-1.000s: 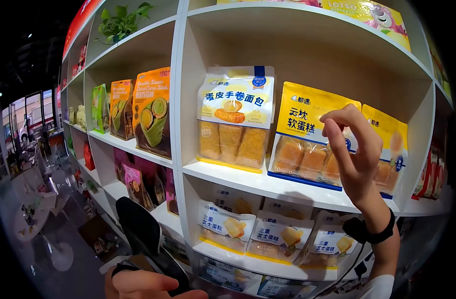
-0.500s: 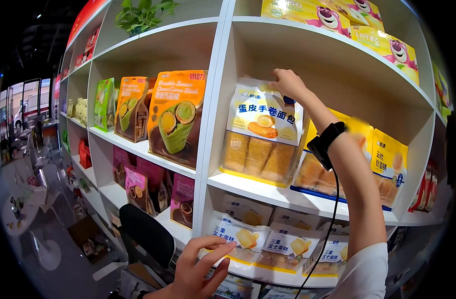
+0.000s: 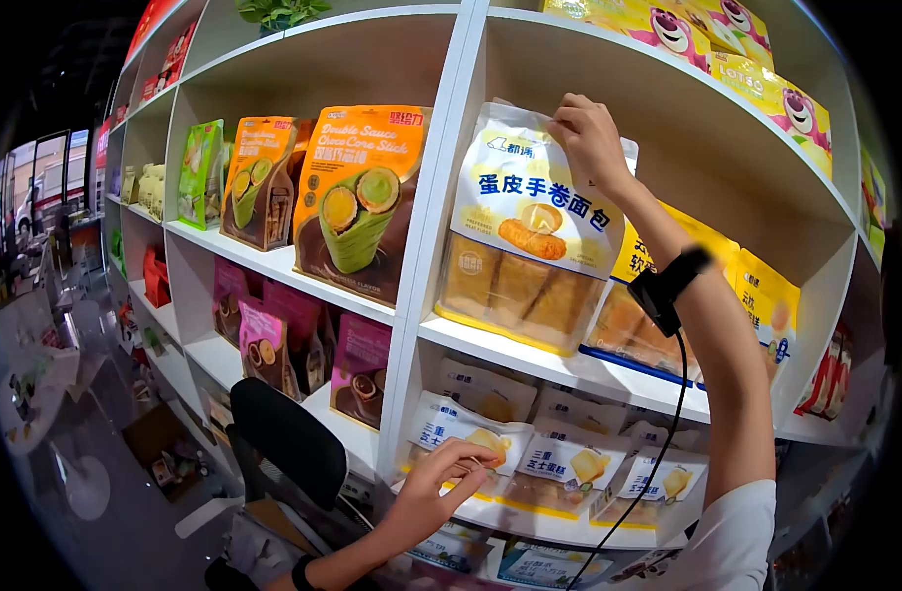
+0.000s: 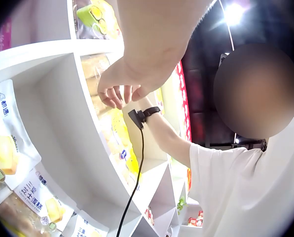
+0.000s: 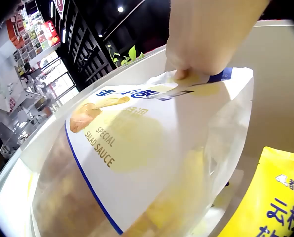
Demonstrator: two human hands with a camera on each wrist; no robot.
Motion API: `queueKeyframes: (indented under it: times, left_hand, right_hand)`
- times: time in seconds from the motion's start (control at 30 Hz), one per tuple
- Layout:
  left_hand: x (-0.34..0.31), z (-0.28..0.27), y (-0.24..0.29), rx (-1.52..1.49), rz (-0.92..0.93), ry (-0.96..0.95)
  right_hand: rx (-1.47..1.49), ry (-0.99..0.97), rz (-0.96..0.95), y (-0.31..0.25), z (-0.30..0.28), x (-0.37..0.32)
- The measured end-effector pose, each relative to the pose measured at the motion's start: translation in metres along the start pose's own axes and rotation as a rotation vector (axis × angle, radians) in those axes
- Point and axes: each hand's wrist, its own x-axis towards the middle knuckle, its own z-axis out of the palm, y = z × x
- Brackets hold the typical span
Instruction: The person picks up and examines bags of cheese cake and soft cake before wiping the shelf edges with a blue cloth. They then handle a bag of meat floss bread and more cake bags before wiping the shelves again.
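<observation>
We log one white-topped bag (image 3: 534, 212), blue Chinese lettering and bread picture on its label, clear lower panel showing golden-brown rolls, yellow bottom band. We note it upright, label outward, upon the shelf board (image 3: 510, 360), near its left end.

a white shelf unit (image 3: 429, 217) holds a white-topped bread bag (image 3: 530, 227) beside yellow cake bags (image 3: 769, 305); orange bags (image 3: 362, 207) stand in the compartment to the left, pink bags (image 3: 264, 347) under those, white cake bags (image 3: 561, 468) below and yellow boxes (image 3: 766, 98) above.
</observation>
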Motion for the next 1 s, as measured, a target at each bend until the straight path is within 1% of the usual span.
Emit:
queueKeyframes:
  times: [0.03, 0.07, 0.1, 0.13, 0.17, 0.23, 0.33, 0.43, 0.5, 0.53, 0.57, 0.6, 0.63, 0.67, 0.7, 0.73, 0.83, 0.87, 0.9, 0.97, 1.0]
  left_hand:
    - [0.003, 0.001, -0.005, -0.151, -0.072, -0.003]
    - [0.006, -0.001, -0.007, -0.167, -0.138, -0.067]
    - [0.009, 0.001, -0.006, -0.271, -0.145, -0.046]
    - [0.014, 0.006, -0.004, -0.375, -0.153, -0.024]
    - [0.017, 0.013, -0.003, -0.48, -0.168, -0.001]
    - [0.023, 0.019, 0.0, -0.58, -0.165, -0.08]
    - [0.029, 0.032, 0.005, -0.743, -0.148, -0.192]
    - [0.031, 0.061, 0.013, -0.803, -0.074, -0.313]
    - [0.034, 0.077, 0.01, -0.704, -0.104, -0.484]
    - [0.029, 0.086, 0.017, -0.72, -0.214, -0.526]
    - [0.028, 0.096, 0.014, -0.666, -0.303, -0.608]
    - [0.026, 0.103, 0.016, -0.543, -0.315, -0.643]
    - [0.024, 0.11, 0.017, -0.519, -0.294, -0.665]
    - [0.022, 0.117, 0.018, -0.494, -0.272, -0.687]
    - [0.016, 0.133, 0.002, -0.568, -0.219, -0.696]
    - [0.01, 0.158, -0.03, -0.678, -0.328, -0.72]
    - [0.003, 0.185, -0.046, -0.973, -0.362, -0.688]
    - [0.007, 0.175, -0.031, -0.875, -0.356, -0.673]
    - [0.01, 0.165, -0.017, -0.777, -0.352, -0.659]
    - [0.015, 0.167, -0.026, -0.82, -0.324, -0.636]
    - [0.014, 0.164, -0.027, -0.825, -0.342, -0.596]
  right_hand:
    - [0.003, 0.004, 0.009, -0.001, -0.007, 0.0]
    - [0.008, 0.007, 0.018, -0.003, -0.012, 0.0]
    - [0.014, 0.01, 0.026, -0.004, -0.017, 0.0]
    - [-0.001, 0.055, -0.007, -0.001, -0.023, -0.001]
    - [0.072, 0.088, 0.001, -0.003, -0.044, 0.0]
    - [0.156, 0.105, 0.0, -0.005, -0.067, 0.0]
    - [0.17, 0.06, 0.104, -0.018, -0.109, -0.004]
    - [0.256, 0.014, 0.215, -0.024, -0.147, -0.019]
    - [0.358, -0.035, 0.249, -0.029, -0.17, -0.032]
    - [0.354, -0.068, 0.246, -0.033, -0.181, -0.038]
    - [0.375, -0.098, 0.282, -0.031, -0.192, -0.045]
    - [0.341, -0.079, 0.301, -0.035, -0.203, -0.053]
    - [0.308, -0.061, 0.321, -0.038, -0.213, -0.061]
    - [0.323, -0.095, 0.309, -0.036, -0.222, -0.068]
    - [0.339, -0.129, 0.299, -0.034, -0.23, -0.075]
    - [0.353, -0.132, 0.312, -0.035, -0.235, -0.083]
    - [0.282, -0.133, 0.396, -0.036, -0.248, -0.098]
    - [0.25, -0.153, 0.357, -0.042, -0.248, -0.098]
    - [0.262, -0.15, 0.364, -0.044, -0.249, -0.098]
    - [0.299, -0.14, 0.379, -0.044, -0.247, -0.098]
    - [0.296, -0.118, 0.399, -0.045, -0.243, -0.097]
